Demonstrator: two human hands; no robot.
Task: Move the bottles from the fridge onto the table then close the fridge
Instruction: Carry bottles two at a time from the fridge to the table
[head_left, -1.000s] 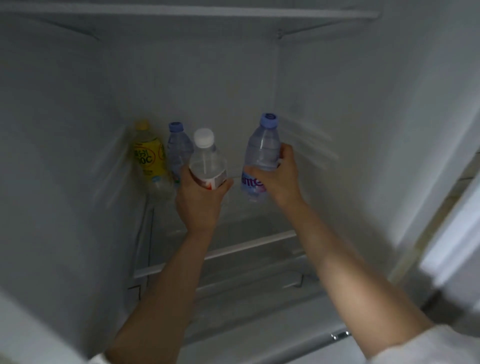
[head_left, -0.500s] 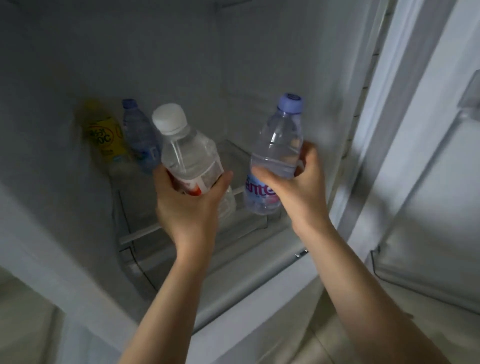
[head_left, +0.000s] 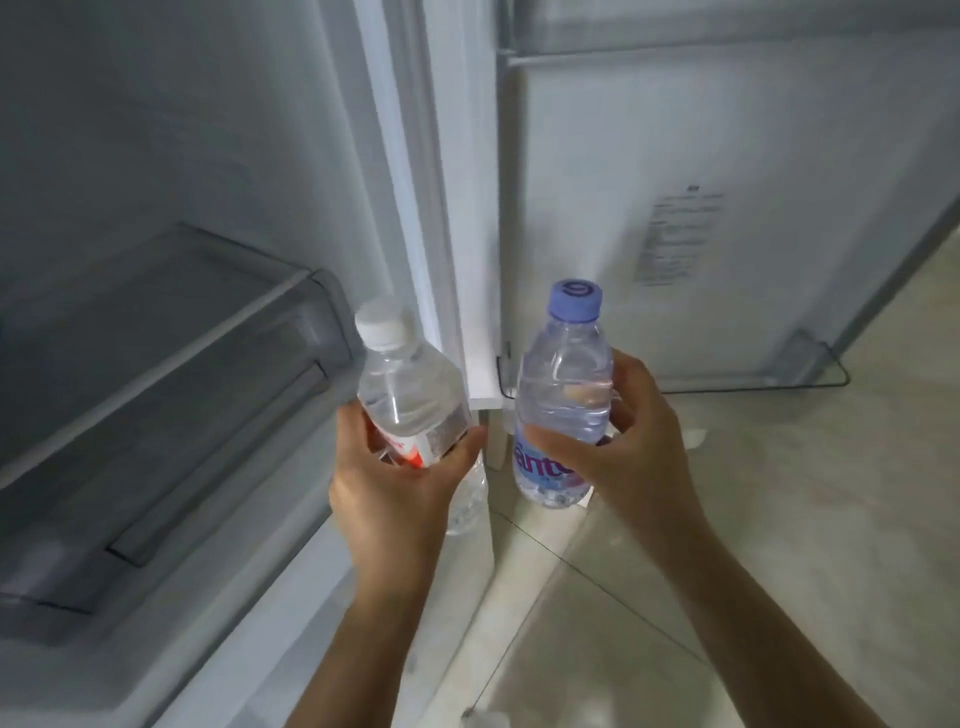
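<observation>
Beside the open fridge (head_left: 208, 260), each hand clamps one bottle: left hand (head_left: 395, 493) the white-capped bottle (head_left: 410, 395), right hand (head_left: 623, 447) the blue-capped bottle (head_left: 563, 395); carry both upright and clear of the door (head_left: 727, 182).

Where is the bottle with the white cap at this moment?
In the head view, the white-capped bottle is held tilted in the left hand, just left of the blue-capped bottle, in front of the fridge's open edge.

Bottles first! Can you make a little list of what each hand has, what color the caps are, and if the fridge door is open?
left hand: holds the white-capped bottle, tilted, with a red and white label
right hand: holds the blue-capped bottle, upright, with a blue label
contents: clear liquid in both
fridge door: open
fridge shelf: no bottles on the part in view
floor: pale tiles
table: not in view
</observation>
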